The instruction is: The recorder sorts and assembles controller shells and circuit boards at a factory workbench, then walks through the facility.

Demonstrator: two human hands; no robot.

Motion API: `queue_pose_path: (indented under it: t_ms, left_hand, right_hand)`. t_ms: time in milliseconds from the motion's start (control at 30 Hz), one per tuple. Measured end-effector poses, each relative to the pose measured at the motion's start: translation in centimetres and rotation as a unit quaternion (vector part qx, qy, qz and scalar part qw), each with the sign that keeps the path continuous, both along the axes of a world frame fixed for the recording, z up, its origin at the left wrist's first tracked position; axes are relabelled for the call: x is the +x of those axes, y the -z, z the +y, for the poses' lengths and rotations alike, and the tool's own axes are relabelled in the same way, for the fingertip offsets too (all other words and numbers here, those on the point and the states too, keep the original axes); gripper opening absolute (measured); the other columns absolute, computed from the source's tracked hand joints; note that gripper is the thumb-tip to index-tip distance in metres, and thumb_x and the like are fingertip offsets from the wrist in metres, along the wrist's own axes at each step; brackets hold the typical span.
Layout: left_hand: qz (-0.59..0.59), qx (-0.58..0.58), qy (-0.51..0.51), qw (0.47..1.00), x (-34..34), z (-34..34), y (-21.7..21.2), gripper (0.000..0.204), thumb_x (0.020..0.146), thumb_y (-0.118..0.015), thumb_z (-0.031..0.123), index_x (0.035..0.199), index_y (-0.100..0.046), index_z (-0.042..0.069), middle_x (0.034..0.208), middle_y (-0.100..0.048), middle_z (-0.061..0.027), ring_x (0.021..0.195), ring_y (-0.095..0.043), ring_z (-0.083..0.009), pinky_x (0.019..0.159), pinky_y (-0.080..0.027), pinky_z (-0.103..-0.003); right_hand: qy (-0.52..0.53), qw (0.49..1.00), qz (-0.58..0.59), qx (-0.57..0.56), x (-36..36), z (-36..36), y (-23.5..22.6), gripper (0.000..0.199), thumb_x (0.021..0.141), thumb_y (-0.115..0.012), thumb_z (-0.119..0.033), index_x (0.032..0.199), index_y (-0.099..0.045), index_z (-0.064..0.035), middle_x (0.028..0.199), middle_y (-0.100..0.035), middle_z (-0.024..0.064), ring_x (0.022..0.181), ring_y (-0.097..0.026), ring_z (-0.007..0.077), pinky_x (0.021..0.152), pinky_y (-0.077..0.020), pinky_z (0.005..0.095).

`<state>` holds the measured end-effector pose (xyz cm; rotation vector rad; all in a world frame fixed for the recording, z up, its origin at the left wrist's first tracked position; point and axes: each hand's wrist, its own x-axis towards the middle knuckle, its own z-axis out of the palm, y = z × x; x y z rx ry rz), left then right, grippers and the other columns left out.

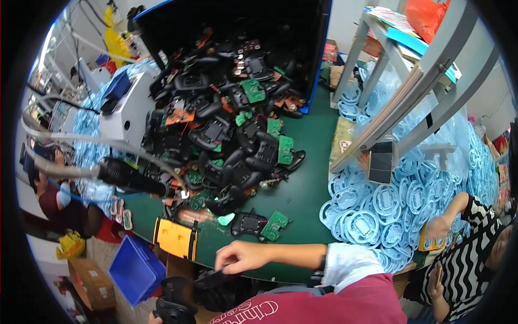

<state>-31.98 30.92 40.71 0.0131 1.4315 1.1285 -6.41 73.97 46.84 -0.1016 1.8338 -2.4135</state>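
At the table's front edge, my right hand (240,256) is closed with its fingers curled down over a dark plastic piece (211,278), whose kind I cannot make out. Only a little of my left hand (155,318) shows at the lower edge, wrapped round a black game controller shell (175,312). Just beyond my right hand lies an opened controller (249,224) with a green circuit board (275,225) wired to it. A large pile of black controllers (216,132), with green and orange boards among them, spreads back into a blue-edged bin (318,59).
A black electric screwdriver (132,175) hangs left of the pile, above a yellow-orange holder (175,238). Light-blue plastic rings (372,210) heap up on the right, beside a co-worker's hand (440,227). A blue crate (137,270) and cardboard box (91,283) stand lower left.
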Motion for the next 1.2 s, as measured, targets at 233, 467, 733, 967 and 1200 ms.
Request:
queue_pose_path:
  t_ms: [233, 467, 733, 967, 1200]
  left_hand:
    - [0.01, -0.059, -0.093, 0.994, 6.1, 0.0, -0.6, 0.028, 0.073, -0.062, 0.006, 0.098, -0.057, -0.007, 0.092, -0.062, -0.0134, 0.08, -0.061, -0.0216, 0.066, -0.051, -0.03]
    - [0.054, -0.186, -0.076, 0.978, 7.5, -1.2, 7.5, 0.021, 0.069, -0.067, 0.004, 0.087, -0.061, -0.003, 0.08, -0.063, -0.0078, 0.067, -0.06, -0.0168, 0.062, -0.049, -0.028]
    - [0.045, -0.307, 0.02, 0.95, 7.5, -2.2, 10.0, 0.041, 0.066, -0.074, 0.013, 0.104, -0.06, 0.008, 0.081, -0.063, -0.0032, 0.059, -0.053, -0.0117, 0.05, -0.039, -0.023]
    - [0.144, -0.32, -0.023, 0.936, 7.7, -2.4, 9.7, 0.05, 0.073, -0.068, 0.012, 0.119, -0.051, 0.005, 0.092, -0.061, -0.0061, 0.061, -0.051, -0.0114, 0.05, -0.038, -0.023]
    - [0.124, -0.292, -0.033, 0.948, 9.7, 0.8, 8.8, 0.04, 0.075, -0.064, 0.009, 0.113, -0.054, -0.001, 0.093, -0.061, -0.0065, 0.074, -0.055, -0.0135, 0.063, -0.045, -0.026]
  right_hand:
    - [0.121, 0.939, 0.024, 0.322, -3.7, -4.5, 3.1, 0.022, 0.075, -0.057, -0.014, 0.096, -0.061, -0.0084, 0.089, -0.06, 0.0115, 0.085, -0.058, 0.0259, 0.074, -0.0468, 0.0363]
    - [0.742, 0.599, -0.211, 0.215, 6.0, 14.0, 10.1, 0.032, 0.075, -0.055, -0.011, 0.106, -0.048, -0.0022, 0.092, -0.056, 0.0109, 0.084, -0.053, 0.0201, 0.07, -0.0471, 0.0319]
    - [0.696, 0.618, -0.277, -0.24, 4.4, 20.4, 9.5, 0.028, 0.078, -0.064, -0.022, 0.098, -0.051, -0.0078, 0.085, -0.049, 0.0044, 0.081, -0.051, 0.0178, 0.062, -0.052, 0.0339]
    - [0.745, 0.641, -0.076, -0.171, 5.1, 22.5, 3.9, 0.018, 0.078, -0.06, -0.016, 0.092, -0.051, -0.0081, 0.079, -0.053, 0.0035, 0.064, -0.053, 0.0143, 0.049, -0.0475, 0.0245]
    - [0.82, 0.557, -0.124, -0.036, 9.8, 19.6, 5.7, 0.016, 0.078, -0.057, -0.017, 0.093, -0.052, -0.0118, 0.082, -0.054, 0.0008, 0.069, -0.052, 0.0124, 0.047, -0.044, 0.0256]
